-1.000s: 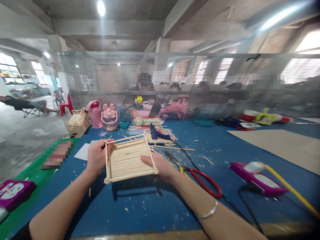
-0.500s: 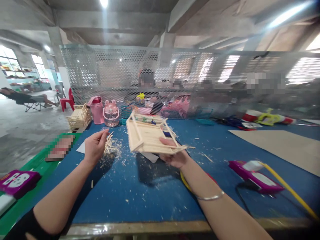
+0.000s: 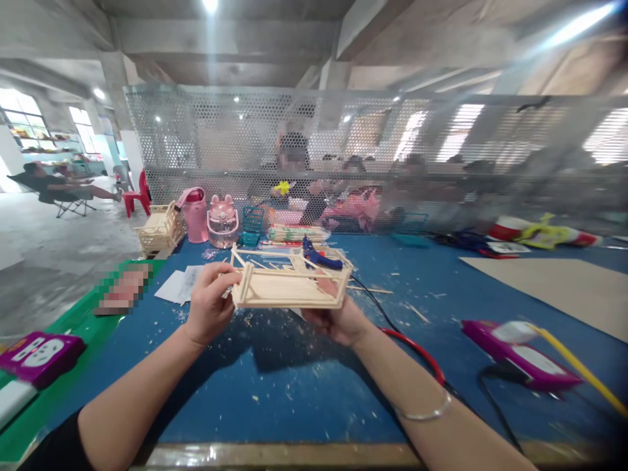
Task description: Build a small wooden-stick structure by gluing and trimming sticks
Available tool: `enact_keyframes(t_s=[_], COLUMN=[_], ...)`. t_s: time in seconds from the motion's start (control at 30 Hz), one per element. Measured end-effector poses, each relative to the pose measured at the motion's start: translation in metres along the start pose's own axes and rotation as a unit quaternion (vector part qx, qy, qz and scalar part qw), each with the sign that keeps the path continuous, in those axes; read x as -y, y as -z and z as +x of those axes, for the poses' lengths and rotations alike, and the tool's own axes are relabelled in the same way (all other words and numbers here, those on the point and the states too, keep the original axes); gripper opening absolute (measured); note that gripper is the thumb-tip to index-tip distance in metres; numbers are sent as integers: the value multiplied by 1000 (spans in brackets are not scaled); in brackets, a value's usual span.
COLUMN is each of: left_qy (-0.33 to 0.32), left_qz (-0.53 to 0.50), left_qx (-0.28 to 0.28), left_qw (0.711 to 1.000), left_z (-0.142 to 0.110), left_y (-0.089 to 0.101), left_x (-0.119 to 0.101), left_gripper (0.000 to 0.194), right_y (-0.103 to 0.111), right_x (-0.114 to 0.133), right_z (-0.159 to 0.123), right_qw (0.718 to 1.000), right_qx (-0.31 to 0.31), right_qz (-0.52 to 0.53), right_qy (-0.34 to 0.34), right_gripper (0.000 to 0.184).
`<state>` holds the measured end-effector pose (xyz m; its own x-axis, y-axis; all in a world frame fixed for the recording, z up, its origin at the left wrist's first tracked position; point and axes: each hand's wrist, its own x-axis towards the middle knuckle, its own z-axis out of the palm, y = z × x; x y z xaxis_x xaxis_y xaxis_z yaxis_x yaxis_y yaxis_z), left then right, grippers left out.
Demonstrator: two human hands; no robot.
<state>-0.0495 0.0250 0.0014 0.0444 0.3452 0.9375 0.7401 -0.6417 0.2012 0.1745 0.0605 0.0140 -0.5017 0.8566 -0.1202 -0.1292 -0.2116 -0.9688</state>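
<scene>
A small model built of pale wooden sticks (image 3: 279, 292), with a flat floor and low railings, is held level above the blue table. My left hand (image 3: 212, 304) pinches its left end corner between thumb and fingers. Gripping the right end, my right hand (image 3: 338, 317) has its thumb over the floor and its other fingers underneath. Behind the model, partly hidden by its railing, lies a blue glue gun (image 3: 318, 255). Loose thin sticks (image 3: 375, 290) and white paper pieces (image 3: 171, 288) lie around it.
Wood crumbs dot the blue table (image 3: 294, 405). A bundle of sticks (image 3: 299, 233), pink bottle (image 3: 195, 219), clear pink jug (image 3: 223, 226) and another stick model (image 3: 159, 229) stand behind. Purple power strips (image 3: 520, 356) flank me; a red cable (image 3: 417, 350) runs by my right arm.
My left hand has moved right from the loose sticks and taken hold of the model's left end. The model has turned and come down slightly, more level now, in my right hand.
</scene>
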Motion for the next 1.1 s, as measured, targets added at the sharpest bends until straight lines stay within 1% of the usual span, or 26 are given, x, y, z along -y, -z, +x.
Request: enact_keyframes(t_s=[0.07,0.17,0.23,0.27,0.33,0.43,0.47,0.5,0.57,0.6,0.67,0.77,0.83,0.9,0.97,1.1], left_qy=[47,140,222,263,341,432,455,477,509,517,515,494,490,493,502,528], left_qz=[-25,-60,-72,-85,-152,-292,-325,-346,-357,-353,-331,-285,-264,-263,-269,-277], left_qx=[12,9,-7,-15,-31,-38,-34,-28,-8,5,28,42,35,31,32,30], left_qw=[998,988,972,961,927,853,828,807,783,780,790,820,830,829,822,802], left_z=[2,2,1,1,2,4,4,5,4,4,2,-1,-4,-6,-8,-11], left_y=[0,-2,-3,-3,-5,-9,-11,-12,-15,-16,-16,-17,-18,-20,-23,-27], left_x=[-4,-8,-11,-11,-12,-11,-11,-11,-12,-13,-13,-11,-8,-5,-3,-2], left_gripper=[15,11,13,16,24,37,41,44,48,49,50,48,46,43,40,35], right_y=[-2,0,2,4,6,7,6,5,3,1,-1,-3,-2,-1,-1,-1], right_x=[-1,1,3,5,7,8,7,6,4,2,-1,-3,-4,-4,-4,-5], right_z=[-1,-1,-1,0,1,3,3,4,3,3,1,-1,-1,0,1,4], right_qw=[998,996,997,997,992,965,956,950,943,939,927,911,904,898,887,850], right_qx=[-20,10,28,19,-34,-136,-150,-148,-111,-91,-74,-107,-127,-143,-161,-196], right_qz=[-36,-68,-57,-46,-42,-95,-121,-150,-210,-241,-293,-330,-334,-336,-348,-413], right_qy=[37,49,51,64,110,203,220,229,232,229,223,225,234,246,257,261], right_gripper=[59,65,66,63,54,38,36,36,39,41,44,45,47,48,48,49])
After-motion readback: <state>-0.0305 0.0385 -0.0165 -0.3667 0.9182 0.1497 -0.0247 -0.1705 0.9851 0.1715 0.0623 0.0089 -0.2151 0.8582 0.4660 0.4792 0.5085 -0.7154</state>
